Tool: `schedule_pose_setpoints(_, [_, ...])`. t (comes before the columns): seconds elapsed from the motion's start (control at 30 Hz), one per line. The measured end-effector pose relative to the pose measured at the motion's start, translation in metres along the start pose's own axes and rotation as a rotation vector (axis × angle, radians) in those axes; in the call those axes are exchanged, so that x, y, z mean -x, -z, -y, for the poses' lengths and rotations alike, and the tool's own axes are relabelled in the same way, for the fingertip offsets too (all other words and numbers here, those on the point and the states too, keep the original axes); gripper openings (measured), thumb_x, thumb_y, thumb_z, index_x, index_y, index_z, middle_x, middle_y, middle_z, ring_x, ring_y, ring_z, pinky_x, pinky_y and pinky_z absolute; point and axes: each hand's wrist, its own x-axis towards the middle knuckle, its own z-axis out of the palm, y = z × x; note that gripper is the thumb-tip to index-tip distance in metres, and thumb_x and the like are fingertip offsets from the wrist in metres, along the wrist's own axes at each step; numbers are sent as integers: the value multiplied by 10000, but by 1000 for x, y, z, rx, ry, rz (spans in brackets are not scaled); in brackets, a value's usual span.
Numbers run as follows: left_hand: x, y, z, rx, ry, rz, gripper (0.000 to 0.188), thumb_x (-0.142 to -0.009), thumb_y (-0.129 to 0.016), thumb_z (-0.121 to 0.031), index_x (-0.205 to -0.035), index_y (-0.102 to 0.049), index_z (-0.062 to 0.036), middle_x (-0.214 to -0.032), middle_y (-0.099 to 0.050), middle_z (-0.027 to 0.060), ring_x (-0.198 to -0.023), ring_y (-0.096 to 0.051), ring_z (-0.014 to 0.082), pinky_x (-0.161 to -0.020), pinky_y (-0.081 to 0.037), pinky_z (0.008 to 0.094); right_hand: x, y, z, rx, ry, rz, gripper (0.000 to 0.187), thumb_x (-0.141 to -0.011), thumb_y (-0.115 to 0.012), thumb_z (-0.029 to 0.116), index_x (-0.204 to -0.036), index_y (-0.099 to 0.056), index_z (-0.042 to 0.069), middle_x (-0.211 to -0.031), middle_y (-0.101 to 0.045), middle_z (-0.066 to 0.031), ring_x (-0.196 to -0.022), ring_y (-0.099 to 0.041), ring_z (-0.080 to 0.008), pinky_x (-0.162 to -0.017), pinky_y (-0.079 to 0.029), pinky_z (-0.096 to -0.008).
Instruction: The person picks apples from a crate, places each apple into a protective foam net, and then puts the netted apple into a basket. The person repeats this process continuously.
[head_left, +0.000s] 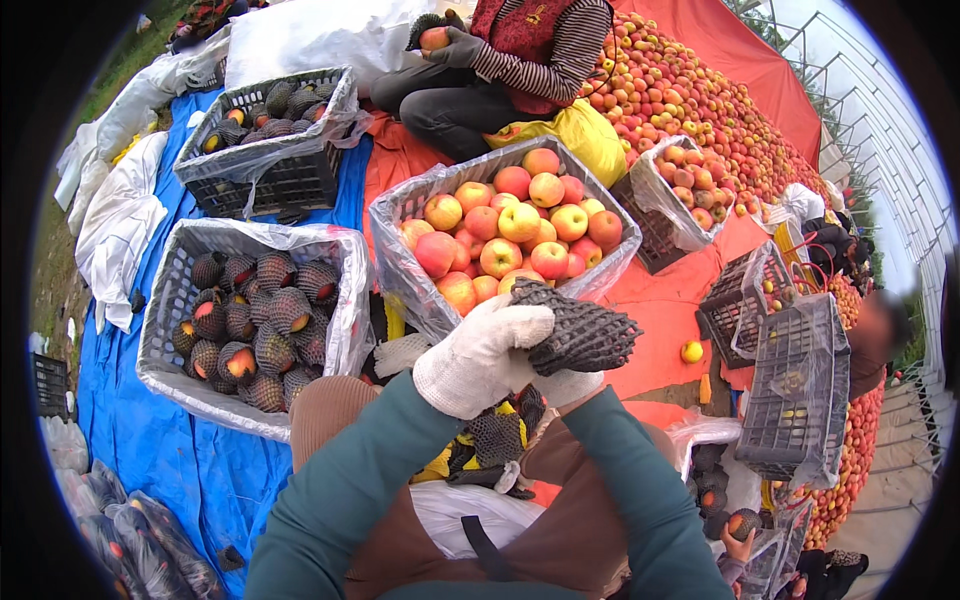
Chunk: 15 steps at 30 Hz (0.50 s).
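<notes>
My left hand (484, 358), in a white knitted glove, is closed round a black foam net sleeve (585, 330) that points to the right. Whether any fruit is inside the sleeve cannot be seen. Just beneath it is my right hand (568, 387), also gloved in white, its fingers mostly hidden behind the left hand and the sleeve. Beyond my hands stands a plastic-lined crate (395, 215) heaped with bare red and yellow apples (519, 222). To the left, a second lined crate (160, 345) holds apples in black net sleeves (273, 350). More loose net sleeves (495, 440) lie between my knees.
Another person (540, 70) sits across from me, holding an apple. A crate of sleeved apples (255, 180) stands far left on blue tarp (120, 400). A large apple pile (690, 90) rises at the back right. Stacked crates (795, 385) and another person's hand (738, 548) are at the right.
</notes>
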Motion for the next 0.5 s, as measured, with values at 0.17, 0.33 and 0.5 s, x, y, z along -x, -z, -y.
schedule_pose_setpoints(0.17, [5,-5,28,206,207,-124,361,-803,-561,-92,-1148,-507,2,-1135,-565,140,-1057,-550,230,-923,-433,360,3,-6,0,-1046,-596,-130,391,-870,-516,183,-1237,-469,56,-1159,-544,-110,-1066,-533,-217,-922,-418,-325])
schedule_pose_setpoints(0.33, [1,10,14,-644,-215,91,312,-805,-505,58,-1113,-534,14,-1102,-592,122,-996,-583,242,-868,-454,324,-9,-52,-84,-1682,-619,-32,402,-881,-528,187,-1243,-444,34,-1111,-549,-109,-995,-548,-200,-829,-463,-307])
schedule_pose_setpoints(0.5, [11,30,7,-1191,-596,77,402,-695,-530,155,-1066,-572,6,-1054,-584,185,-970,-577,318,-822,-482,346,-96,-88,-83,-926,-755,49,465,-802,-632,166,-1206,-474,-2,-1032,-583,-103,-890,-574,-202,-717,-489,-276])
